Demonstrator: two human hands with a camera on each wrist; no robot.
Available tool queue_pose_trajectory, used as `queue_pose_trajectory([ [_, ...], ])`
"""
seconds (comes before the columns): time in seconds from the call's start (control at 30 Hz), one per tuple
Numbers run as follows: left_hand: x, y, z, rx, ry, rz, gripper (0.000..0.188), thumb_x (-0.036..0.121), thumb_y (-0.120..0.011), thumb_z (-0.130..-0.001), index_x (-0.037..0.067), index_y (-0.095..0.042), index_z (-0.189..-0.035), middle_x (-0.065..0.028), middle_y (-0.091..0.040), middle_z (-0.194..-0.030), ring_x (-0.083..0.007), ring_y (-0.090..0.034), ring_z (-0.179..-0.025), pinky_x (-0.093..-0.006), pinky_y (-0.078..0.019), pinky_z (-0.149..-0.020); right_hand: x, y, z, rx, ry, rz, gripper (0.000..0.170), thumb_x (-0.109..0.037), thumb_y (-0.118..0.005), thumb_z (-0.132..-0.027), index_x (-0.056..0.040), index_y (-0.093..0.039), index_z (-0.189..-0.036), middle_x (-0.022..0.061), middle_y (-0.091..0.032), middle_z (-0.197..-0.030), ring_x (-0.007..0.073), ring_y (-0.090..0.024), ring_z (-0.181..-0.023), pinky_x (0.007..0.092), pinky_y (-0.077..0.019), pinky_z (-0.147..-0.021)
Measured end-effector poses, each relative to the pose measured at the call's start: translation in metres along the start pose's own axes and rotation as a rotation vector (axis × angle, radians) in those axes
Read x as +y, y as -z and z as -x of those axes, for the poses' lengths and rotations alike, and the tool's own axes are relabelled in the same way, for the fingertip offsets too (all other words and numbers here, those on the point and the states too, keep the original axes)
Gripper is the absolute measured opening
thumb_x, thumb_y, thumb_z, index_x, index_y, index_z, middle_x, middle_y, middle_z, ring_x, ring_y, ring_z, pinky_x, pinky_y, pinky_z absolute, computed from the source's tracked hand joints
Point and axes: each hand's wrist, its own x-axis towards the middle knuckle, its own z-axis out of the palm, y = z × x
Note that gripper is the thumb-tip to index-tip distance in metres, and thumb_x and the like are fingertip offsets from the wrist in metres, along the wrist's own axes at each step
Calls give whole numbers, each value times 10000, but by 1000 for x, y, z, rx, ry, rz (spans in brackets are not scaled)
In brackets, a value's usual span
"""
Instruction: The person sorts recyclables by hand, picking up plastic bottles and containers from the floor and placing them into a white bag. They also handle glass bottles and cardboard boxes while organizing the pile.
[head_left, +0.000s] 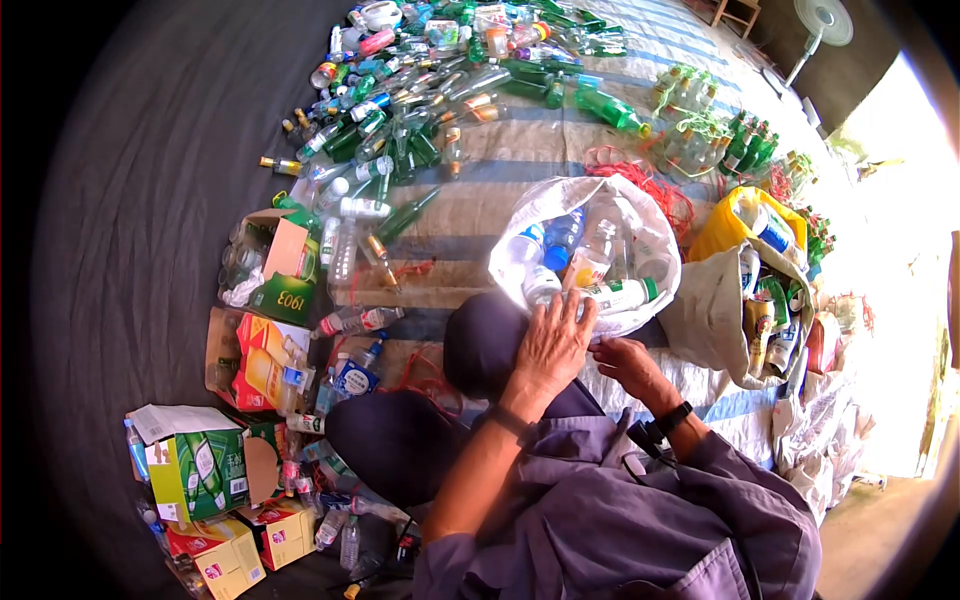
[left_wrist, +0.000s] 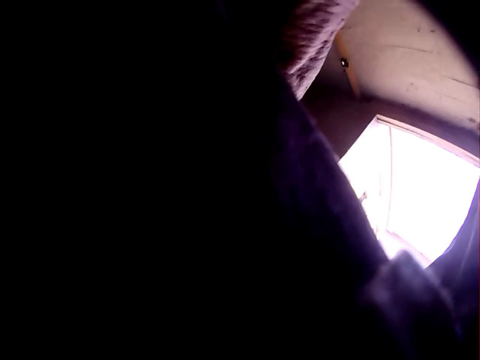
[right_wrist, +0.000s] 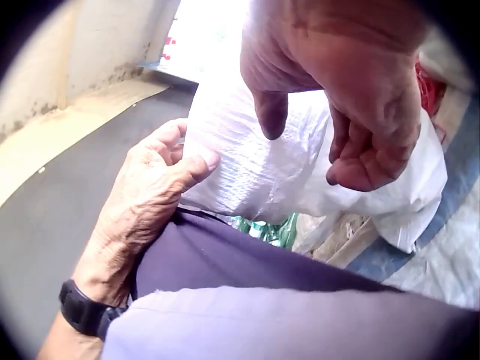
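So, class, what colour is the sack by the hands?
The sack is white, clearest in the head view.

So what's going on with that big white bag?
A person has both hands at a white bag with plastic bottles inside. The left hand rests at its near edge, fingers reaching over the rim. The right hand is close beside it, with nothing seen in its fingers. The bag is open. A big heap of other bottles lies ahead, and an open sack of cans is on the right.
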Motion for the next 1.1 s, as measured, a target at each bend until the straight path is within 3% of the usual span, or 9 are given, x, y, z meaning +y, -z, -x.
queue_pose_trajectory([
  [0.03,0,0,0,2,9,-1,410,98,-593,-858,24,-585,-1261,-181,-571,-1308,-313,-589,-1092,-435,-492,-847,5,10,3,-104,281,306,401,-364,-642,-966,-12,-697,-1150,75,-714,-1106,150,-663,-968,282,-528,-755],
  [0.17,-1,-1,3,33,13,6,397,109,-584,-873,-6,-584,-1253,-181,-592,-1294,-309,-591,-1094,-433,-477,-863,-43,4,36,109,-4,572,385,-333,-688,-931,38,-733,-1021,70,-744,-879,156,-703,-777,277,-534,-647],
  [0.27,0,-4,4,45,5,-24,390,114,-585,-881,-6,-583,-1252,-185,-616,-1261,-308,-592,-1091,-431,-478,-855,-80,-8,57,175,531,1172,258,-241,-708,-879,11,-738,-829,148,-685,-650,247,-690,-593,386,-523,-580],
  [0.37,2,-4,4,8,21,-63,406,124,-578,-889,-7,-581,-1273,-189,-613,-1267,-314,-591,-1081,-425,-482,-847,-136,-53,67,178,708,1363,191,-176,-692,-869,8,-722,-829,203,-676,-697,395,-684,-677,439,-529,-602],
  [0.53,1,-1,2,-83,16,-63,445,145,-553,-908,-10,-565,-1325,-184,-615,-1247,-299,-590,-1068,-409,-496,-835,-193,-89,-3,-12,775,1793,218,-231,-687,-872,-25,-730,-929,180,-703,-808,371,-683,-757,455,-527,-687],
  [0.77,3,0,6,-109,27,-47,415,138,-560,-906,14,-587,-1302,-147,-623,-1206,-268,-606,-1049,-381,-527,-781,-216,-102,-127,-375,886,1907,282,-175,-645,-781,-31,-727,-1009,239,-707,-866,410,-699,-826,507,-543,-756],
  [0.8,3,1,7,-169,41,-30,410,153,-541,-925,23,-566,-1313,-149,-617,-1225,-271,-600,-1072,-387,-528,-795,-223,-114,-126,-296,699,1896,343,-170,-649,-777,-16,-719,-1076,239,-717,-986,400,-692,-953,487,-545,-867],
  [0.93,2,-1,7,-130,30,1,406,120,-560,-902,27,-592,-1296,-136,-645,-1127,-271,-631,-1044,-387,-545,-809,-230,-130,-128,-238,914,1746,520,-206,-713,-797,68,-635,-1231,251,-633,-1297,395,-590,-1229,432,-463,-1073],
  [1.1,4,3,4,-105,-25,-6,408,63,-553,-871,31,-594,-1276,-163,-644,-1254,-313,-620,-1125,-431,-520,-869,-216,-134,-145,2,1000,1759,395,-243,-708,-756,20,-718,-1051,219,-703,-1086,383,-665,-1058,456,-528,-940],
])
